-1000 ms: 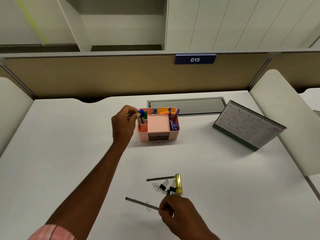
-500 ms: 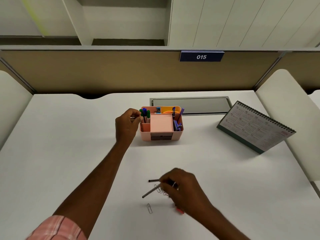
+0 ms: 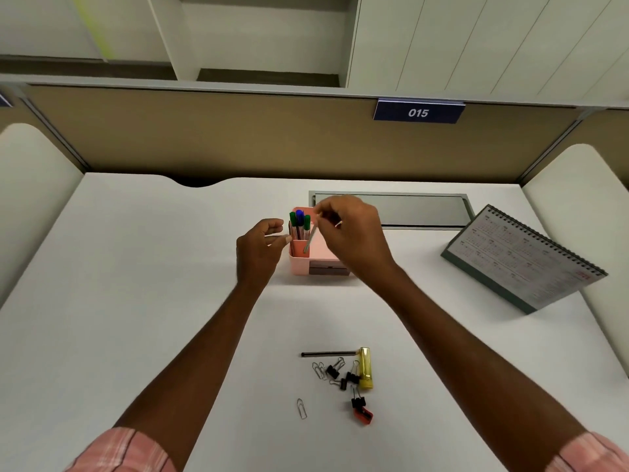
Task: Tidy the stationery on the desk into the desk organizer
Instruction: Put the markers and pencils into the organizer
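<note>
A pink desk organizer point(image 3: 303, 264) stands mid-desk with green and blue pens point(image 3: 299, 221) upright in its left slot. My right hand point(image 3: 354, 233) is above it, shut on a thin grey pencil point(image 3: 310, 238) whose tip dips into that left slot. My left hand point(image 3: 260, 248) rests beside the organizer's left wall, fingers loosely curled, holding nothing. Near the front lie a black pencil point(image 3: 328, 353), a yellow highlighter point(image 3: 365, 373), several black binder clips point(image 3: 340, 374), paper clips point(image 3: 301, 408) and a red sharpener point(image 3: 364, 415).
A desk calendar point(image 3: 524, 258) stands tilted at the right. A grey cable hatch point(image 3: 408, 209) sits behind the organizer. A beige partition with a "015" sign point(image 3: 418, 112) closes the back, and white side panels flank the desk.
My right hand lifted the grey pencil from the desk front and carried it up to the organizer's left slot. My left hand stayed beside the organizer.
</note>
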`<act>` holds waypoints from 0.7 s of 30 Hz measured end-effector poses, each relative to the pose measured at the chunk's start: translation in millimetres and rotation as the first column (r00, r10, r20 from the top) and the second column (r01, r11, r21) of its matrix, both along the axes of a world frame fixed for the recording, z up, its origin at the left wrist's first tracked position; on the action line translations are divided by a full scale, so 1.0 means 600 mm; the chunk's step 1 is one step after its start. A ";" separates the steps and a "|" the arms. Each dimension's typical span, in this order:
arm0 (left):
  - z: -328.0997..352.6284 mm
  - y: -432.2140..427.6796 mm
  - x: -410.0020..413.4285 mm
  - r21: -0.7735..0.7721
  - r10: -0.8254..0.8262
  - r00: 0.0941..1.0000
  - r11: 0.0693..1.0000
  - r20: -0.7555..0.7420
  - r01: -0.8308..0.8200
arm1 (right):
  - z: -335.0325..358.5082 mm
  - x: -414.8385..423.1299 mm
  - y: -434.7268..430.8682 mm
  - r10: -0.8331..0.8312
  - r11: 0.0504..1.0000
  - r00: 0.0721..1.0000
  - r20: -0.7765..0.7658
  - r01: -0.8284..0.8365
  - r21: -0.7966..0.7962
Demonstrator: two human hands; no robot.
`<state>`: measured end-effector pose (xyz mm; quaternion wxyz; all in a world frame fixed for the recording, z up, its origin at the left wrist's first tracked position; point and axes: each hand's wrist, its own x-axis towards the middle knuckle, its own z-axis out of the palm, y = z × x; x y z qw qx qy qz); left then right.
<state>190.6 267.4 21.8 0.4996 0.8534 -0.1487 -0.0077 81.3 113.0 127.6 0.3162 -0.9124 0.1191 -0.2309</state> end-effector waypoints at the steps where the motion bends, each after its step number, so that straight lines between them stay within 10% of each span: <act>1: -0.001 0.005 -0.002 0.000 0.006 1.000 1.000 0.000 -0.006 | -0.004 0.017 -0.001 -0.014 1.000 1.000 -0.011 0.014 -0.004; 21: -0.078 0.102 -0.124 -0.220 0.085 0.956 0.964 -0.280 -0.150 | -0.119 0.117 0.040 0.017 0.994 0.956 -0.294 -0.048 -0.100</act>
